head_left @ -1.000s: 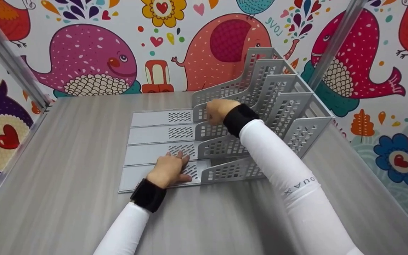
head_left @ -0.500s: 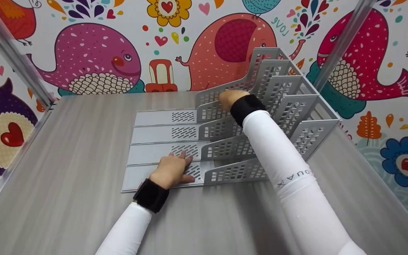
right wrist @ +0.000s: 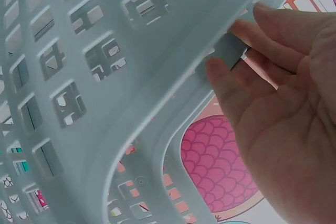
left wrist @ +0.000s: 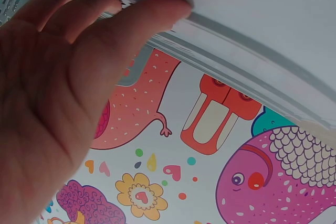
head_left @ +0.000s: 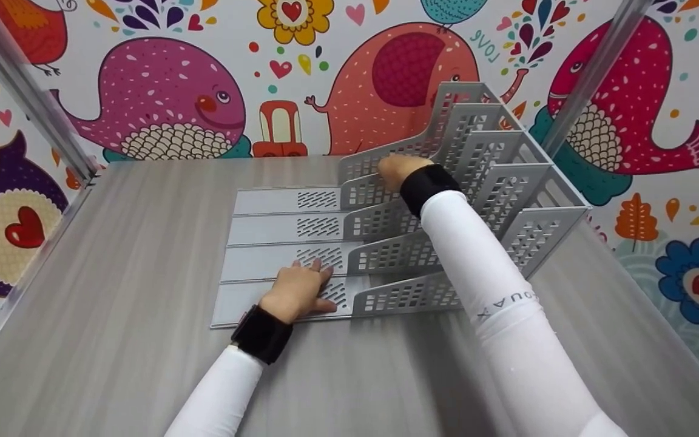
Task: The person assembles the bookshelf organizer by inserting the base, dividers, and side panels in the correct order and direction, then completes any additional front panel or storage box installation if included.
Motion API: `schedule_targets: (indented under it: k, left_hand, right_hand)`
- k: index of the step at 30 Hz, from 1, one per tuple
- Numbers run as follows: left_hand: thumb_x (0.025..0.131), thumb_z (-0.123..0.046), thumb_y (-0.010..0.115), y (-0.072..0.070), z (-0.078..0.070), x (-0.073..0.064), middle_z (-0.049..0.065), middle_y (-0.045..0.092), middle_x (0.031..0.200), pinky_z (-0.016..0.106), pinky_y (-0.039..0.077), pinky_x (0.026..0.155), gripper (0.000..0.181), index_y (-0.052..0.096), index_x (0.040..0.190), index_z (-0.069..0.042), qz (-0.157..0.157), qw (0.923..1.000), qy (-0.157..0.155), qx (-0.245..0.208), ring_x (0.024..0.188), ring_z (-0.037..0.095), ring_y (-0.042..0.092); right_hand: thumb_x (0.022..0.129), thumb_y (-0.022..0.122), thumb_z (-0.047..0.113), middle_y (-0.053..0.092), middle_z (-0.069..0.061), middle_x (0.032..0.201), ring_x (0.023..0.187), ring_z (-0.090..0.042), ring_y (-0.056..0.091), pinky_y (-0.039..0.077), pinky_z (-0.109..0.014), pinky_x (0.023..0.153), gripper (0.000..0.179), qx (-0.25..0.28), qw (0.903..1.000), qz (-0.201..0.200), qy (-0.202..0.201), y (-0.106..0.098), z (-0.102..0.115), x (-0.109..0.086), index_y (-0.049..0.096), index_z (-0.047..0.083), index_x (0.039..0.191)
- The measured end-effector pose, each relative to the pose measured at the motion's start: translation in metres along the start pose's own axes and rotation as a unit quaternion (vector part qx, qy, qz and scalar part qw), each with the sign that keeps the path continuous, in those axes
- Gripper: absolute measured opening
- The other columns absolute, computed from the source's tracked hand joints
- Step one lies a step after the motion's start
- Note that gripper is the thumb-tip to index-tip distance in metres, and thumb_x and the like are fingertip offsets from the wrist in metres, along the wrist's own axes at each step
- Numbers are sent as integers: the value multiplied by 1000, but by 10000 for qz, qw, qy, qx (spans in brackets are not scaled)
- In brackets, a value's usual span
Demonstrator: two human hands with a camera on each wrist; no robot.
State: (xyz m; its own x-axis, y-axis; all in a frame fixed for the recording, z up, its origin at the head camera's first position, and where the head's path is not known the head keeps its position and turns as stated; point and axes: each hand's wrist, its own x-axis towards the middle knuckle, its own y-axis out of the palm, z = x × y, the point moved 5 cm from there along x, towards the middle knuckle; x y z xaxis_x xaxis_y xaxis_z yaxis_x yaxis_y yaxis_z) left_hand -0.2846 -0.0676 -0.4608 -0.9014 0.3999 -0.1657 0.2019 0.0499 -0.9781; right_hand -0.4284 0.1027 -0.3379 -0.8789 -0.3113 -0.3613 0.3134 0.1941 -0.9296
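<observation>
A grey plastic file rack [head_left: 407, 294] with perforated upright dividers stands on the table. Flat slatted base panels [head_left: 258, 229] reach out from its low front to the left. My left hand [head_left: 298, 291] rests with spread fingers on the nearer base panels; in the left wrist view its thumb [left wrist: 168, 11] lies against the panel edge. My right hand [head_left: 399, 172] bends over the low part of a farther divider. In the right wrist view, its fingers [right wrist: 226, 85] and thumb close around the divider's edge, partly hidden behind the plastic.
The wood-grain table [head_left: 137, 273] extends around the rack. A wall [head_left: 204, 18] printed with cartoon animals stands close behind. Metal posts [head_left: 34, 85] rise at the back corners. The rack's tall end [head_left: 547, 233] is toward the right.
My right hand has moved slightly up and right along the divider area. The left hand keeps its place on the panels. The head view has shifted a little.
</observation>
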Motion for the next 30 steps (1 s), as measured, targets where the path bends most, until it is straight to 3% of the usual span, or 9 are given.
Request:
schedule_targets:
  k: [7, 21, 28, 30]
  left_hand:
    - [83, -51, 75, 1, 1, 2, 18, 49, 152, 61, 52, 95, 77, 53, 146, -13, 62, 10000, -9, 25, 133, 53, 49]
    - [83, -53, 74, 1, 3, 0, 19, 47, 153, 60, 51, 98, 78, 52, 147, -14, 128, 9999, -30, 19, 133, 55, 47]
    - [83, -53, 74, 0, 1, 0, 19, 47, 153, 61, 51, 98, 79, 52, 147, -14, 84, 9999, -17, 61, 133, 55, 48]
    - [83, -54, 74, 0, 1, 1, 19, 47, 153, 60, 51, 98, 79, 51, 147, -14, 91, 9999, -21, 75, 133, 55, 48]
  right_hand:
    - [95, 46, 1, 61, -21, 136, 124, -34, 58, 46, -47, 110, 38, -13, 9999, -98, -98, 0, -3, 5, 58, -2, 131]
    - [96, 43, 1, 65, -21, 126, 109, -32, 61, 51, -49, 98, 29, -20, 9997, -205, -86, 3, 1, 6, 64, -1, 116]
    - [92, 48, -2, 63, -22, 131, 119, -35, 60, 48, -51, 105, 27, -16, 9997, -203, -136, 5, -3, 12, 63, -1, 114]
    - [92, 49, -3, 65, -22, 126, 116, -35, 60, 48, -50, 104, 25, -35, 9995, -255, -183, 4, -4, 15, 64, -2, 111]
